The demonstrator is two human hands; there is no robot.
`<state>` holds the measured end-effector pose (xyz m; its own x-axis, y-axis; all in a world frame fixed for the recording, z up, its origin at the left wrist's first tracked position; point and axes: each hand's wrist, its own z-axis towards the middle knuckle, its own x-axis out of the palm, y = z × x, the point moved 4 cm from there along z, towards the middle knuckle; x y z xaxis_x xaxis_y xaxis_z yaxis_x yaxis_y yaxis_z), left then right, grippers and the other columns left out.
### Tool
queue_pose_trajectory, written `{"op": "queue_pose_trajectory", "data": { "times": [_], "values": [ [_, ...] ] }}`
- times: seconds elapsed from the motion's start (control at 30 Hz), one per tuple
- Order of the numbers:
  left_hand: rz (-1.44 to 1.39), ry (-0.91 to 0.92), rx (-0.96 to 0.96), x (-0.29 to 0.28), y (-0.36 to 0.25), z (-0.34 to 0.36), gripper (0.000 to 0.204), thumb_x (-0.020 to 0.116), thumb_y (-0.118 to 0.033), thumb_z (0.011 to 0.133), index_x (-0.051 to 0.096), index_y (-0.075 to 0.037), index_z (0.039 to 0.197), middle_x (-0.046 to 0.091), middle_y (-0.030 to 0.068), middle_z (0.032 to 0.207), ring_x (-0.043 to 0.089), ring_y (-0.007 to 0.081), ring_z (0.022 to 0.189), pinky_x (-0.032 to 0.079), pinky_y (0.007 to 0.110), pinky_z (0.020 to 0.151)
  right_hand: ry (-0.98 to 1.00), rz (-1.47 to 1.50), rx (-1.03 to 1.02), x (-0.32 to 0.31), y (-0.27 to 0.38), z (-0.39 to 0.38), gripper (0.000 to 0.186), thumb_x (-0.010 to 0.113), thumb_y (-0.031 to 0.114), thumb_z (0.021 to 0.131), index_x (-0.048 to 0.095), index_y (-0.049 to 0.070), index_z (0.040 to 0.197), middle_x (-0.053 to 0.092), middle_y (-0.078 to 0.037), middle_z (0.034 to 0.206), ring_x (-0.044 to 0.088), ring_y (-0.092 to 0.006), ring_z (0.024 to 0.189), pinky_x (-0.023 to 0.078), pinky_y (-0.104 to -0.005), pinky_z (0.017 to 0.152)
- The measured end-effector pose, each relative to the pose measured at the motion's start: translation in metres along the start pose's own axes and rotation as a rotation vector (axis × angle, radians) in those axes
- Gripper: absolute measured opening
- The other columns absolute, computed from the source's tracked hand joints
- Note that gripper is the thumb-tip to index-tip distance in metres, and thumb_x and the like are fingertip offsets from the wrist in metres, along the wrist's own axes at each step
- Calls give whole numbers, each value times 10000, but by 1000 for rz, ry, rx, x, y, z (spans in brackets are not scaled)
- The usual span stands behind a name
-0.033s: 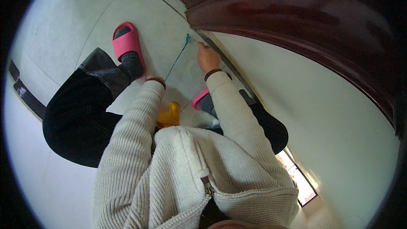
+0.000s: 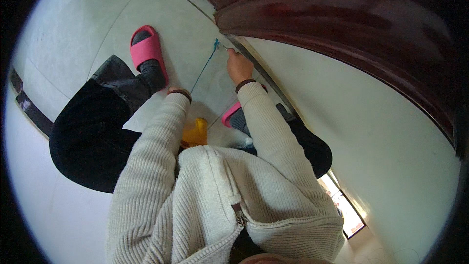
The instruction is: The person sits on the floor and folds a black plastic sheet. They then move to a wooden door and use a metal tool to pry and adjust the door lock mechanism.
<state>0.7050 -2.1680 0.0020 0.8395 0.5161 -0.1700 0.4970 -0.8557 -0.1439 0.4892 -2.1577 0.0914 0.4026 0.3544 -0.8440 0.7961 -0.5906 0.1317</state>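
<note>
The right hand (image 2: 239,67) is closed, its thumb and forefinger pinched together on a thin sliver (image 2: 224,47) (too small to make out as any particular tool). Just beyond those fingertips, to the left, is the bunched end of a blue strand (image 2: 205,64), which runs back toward the left hand (image 2: 173,89). Whether that hand holds it, or how open it is, I cannot tell; the sleeve hides most of it. Nothing visibly shifts from the picture just before, so the work on the strand stands at the same point. Nearer the body than either grip sit a yellow object (image 2: 197,133) and, to its right, a pale crumpled thing (image 2: 246,142), perhaps a bag; neither is clearly a container, and no contents show
</note>
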Motion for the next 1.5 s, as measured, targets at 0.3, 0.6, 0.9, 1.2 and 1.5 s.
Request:
{"op": "queue_pose_trajectory", "data": {
  "times": [0.3,0.6,0.9,1.2,1.5],
  "values": [
    [-104,-2,-89,8,11,16,308,503,-253,919,600,-186,1204,567,22,1255,563,252,1081,436,528,767,281,200,10,-14,-25,7,278,501,183,825,613,41,1036,637,-186,1014,602,-361,950,470,-439,811],
    [-544,-650,-88,-87,30,-47,347,522,-326,873,597,-147,1161,614,85,1141,543,260,1119,381,479,932,194,333,97,-40,-51,-16,292,557,219,815,618,69,1058,633,-194,1000,601,-356,933,467,-429,807],
    [-632,-748,-89,-101,27,-65,371,556,-341,857,582,-134,1164,551,79,1219,477,271,1182,372,464,959,53,239,10,-55,-27,-68,321,562,198,813,583,113,1121,655,-181,867,621,-362,826,483,-436,737],
    [-710,-807,39,-112,13,-86,329,560,-293,858,584,-156,1155,565,82,1174,530,268,1110,418,462,903,-109,361,39,-98,3,-124,347,555,192,825,572,84,1154,648,-185,863,622,-340,808,480,-420,737],
    [-1206,-1725,429,-221,19,-213,300,613,-230,793,578,-132,1075,549,89,1115,503,308,1062,397,458,876,-137,176,64,-98,6,-145,359,521,195,858,554,65,1192,631,-193,1039,609,-353,935,476,-406,812]
  ]
}}
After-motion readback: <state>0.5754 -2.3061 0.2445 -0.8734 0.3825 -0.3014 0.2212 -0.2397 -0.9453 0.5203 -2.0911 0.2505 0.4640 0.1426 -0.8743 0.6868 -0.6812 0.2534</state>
